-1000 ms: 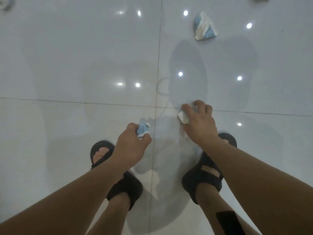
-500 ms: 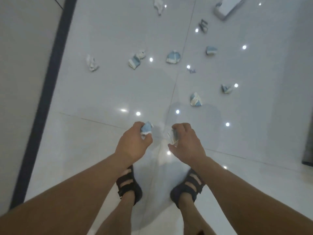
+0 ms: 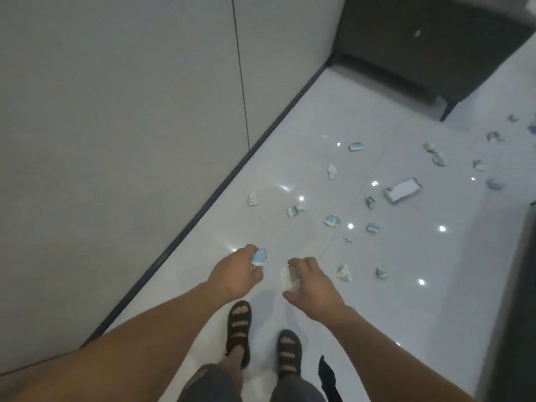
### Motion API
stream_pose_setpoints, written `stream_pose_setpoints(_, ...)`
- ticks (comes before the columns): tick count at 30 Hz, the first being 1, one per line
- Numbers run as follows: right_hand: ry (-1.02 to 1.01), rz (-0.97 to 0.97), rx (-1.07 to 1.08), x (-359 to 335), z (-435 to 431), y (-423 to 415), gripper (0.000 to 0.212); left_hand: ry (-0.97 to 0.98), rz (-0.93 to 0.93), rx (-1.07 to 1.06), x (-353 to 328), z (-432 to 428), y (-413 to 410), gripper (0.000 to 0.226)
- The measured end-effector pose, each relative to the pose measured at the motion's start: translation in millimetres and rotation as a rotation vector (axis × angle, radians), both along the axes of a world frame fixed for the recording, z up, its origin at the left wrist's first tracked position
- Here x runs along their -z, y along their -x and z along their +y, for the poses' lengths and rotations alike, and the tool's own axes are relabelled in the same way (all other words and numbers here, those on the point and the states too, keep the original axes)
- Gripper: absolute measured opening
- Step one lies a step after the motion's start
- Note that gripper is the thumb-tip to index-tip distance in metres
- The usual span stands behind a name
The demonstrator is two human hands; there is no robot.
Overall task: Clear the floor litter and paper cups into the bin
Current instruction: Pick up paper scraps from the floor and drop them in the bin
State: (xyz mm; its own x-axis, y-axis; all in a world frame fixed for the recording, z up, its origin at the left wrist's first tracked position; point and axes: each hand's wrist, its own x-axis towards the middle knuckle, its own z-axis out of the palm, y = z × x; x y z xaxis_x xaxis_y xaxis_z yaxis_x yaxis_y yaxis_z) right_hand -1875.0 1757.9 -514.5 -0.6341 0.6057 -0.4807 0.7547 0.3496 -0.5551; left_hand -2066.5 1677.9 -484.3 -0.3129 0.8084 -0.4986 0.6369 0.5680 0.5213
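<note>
Above the glossy white floor [image 3: 377, 309], seen from the head camera, the left hand [image 3: 236, 274] curls round a crumpled blue paper scrap [image 3: 259, 255], pinching it between thumb and fingers. The right hand [image 3: 314, 285], near it but apart, grips a crumpled white scrap [image 3: 290, 275] in bent fingers. More litter [image 3: 332, 221] lies scattered on the tiles ahead and to the right, a flattened white carton [image 3: 403, 190] among it. Compared with half a second ago, the hands have drawn further apart, and a grey wall [image 3: 116, 140] and dark cabinet [image 3: 420, 44] have come into view.
</note>
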Motion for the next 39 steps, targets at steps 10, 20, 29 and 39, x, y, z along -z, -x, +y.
stream_pose_setpoints(10,-0.238,0.063,-0.475,-113.5,-35.5,61.1,0.071,-0.079,0.111,-0.452,-100.8,-118.2,-7.4,0.034)
stream_pose_setpoints(20,-0.36,0.178,-0.855,-172.2,-146.0,146.0,0.057,-0.069,0.269,-0.802,-152.1,-258.7,5.7,0.03)
stream_pose_setpoints(29,-0.425,0.226,-1.111,-195.7,-321.0,201.4,0.068,-0.064,0.262,-1.027,-166.8,-441.5,12.5,0.028)
stream_pose_setpoints(39,-0.398,0.244,-1.288,-190.1,-488.0,243.2,0.067,-0.021,0.284,-1.188,-171.0,-625.4,38.9,0.03)
